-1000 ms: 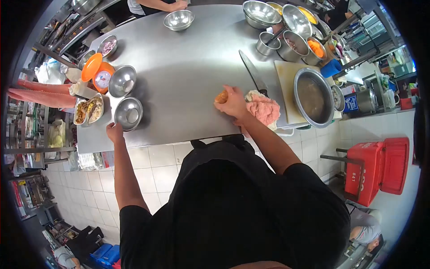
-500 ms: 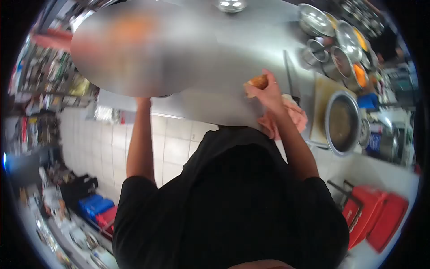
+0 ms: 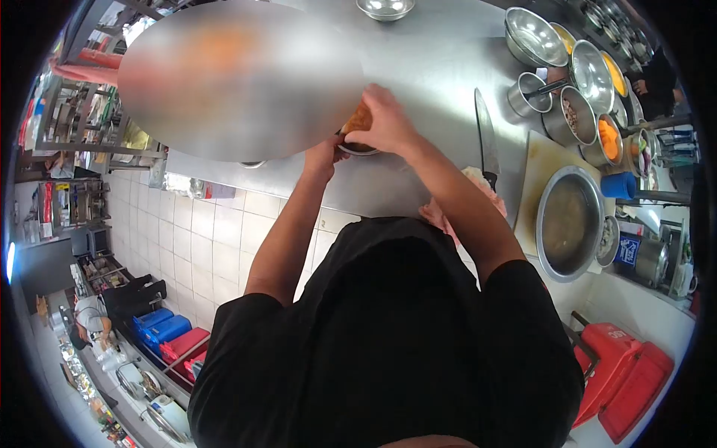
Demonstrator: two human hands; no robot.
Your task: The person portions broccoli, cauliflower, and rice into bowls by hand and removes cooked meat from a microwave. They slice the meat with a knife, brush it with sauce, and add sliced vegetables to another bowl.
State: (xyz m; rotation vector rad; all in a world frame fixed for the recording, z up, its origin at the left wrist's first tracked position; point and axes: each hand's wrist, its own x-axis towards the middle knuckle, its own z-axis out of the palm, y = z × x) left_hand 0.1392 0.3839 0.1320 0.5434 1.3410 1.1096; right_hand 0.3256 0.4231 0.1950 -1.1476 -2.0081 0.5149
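Observation:
My right hand (image 3: 388,125) is closed around an orange-brown piece of food (image 3: 358,119), whose exact kind I cannot make out. Just below that piece shows part of a small round metal bowl (image 3: 361,152) on the steel table. My left hand (image 3: 322,159) is at the bowl's left side, fingers closed near a small dark object (image 3: 340,139); what they grip is unclear. A large blurred oval covers the area beyond both hands and hides part of the bowl.
A long knife (image 3: 485,134) lies on the steel table (image 3: 441,82) to the right. Near it are a pink cloth (image 3: 478,188), a cutting board (image 3: 532,175) and a big metal basin (image 3: 549,257). Several metal bowls and pots (image 3: 534,37) stand at the far right.
My right hand has carried the piece of food left, to the bowl. My left hand has come right, out of the blurred area, and the two hands are now close together.

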